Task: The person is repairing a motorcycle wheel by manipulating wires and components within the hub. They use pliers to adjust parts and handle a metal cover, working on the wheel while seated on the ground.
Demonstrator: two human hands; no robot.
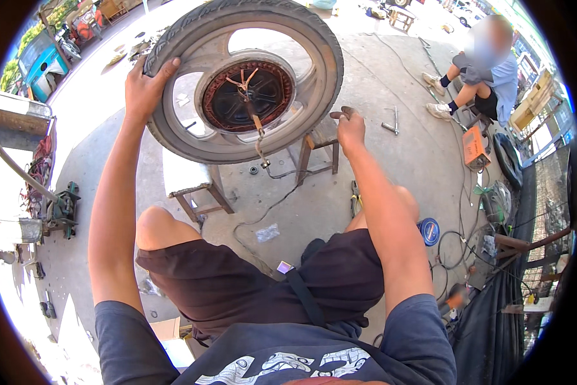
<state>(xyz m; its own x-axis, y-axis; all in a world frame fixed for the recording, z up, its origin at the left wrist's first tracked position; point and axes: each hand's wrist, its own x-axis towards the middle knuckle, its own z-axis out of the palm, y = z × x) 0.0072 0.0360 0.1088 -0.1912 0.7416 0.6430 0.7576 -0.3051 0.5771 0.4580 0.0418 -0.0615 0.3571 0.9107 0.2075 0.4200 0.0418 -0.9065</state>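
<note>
A spoked wheel with a worn black tyre stands tilted in front of me, low over two small stools. In its hub sits a motor core ringed with copper windings. Bare copper leads fan out near the axle, and a cable hangs from the axle's end. My left hand grips the tyre at its upper left, thumb on the near side. Just off the tyre's lower right edge is my right hand, loosely curled, fingertips apart, with nothing visible in it.
Below the wheel stand a white-topped stool and a wooden stool. Pliers and a T-shaped wrench lie on the floor. A blue round tin, cables and an orange box are at right, near a seated person.
</note>
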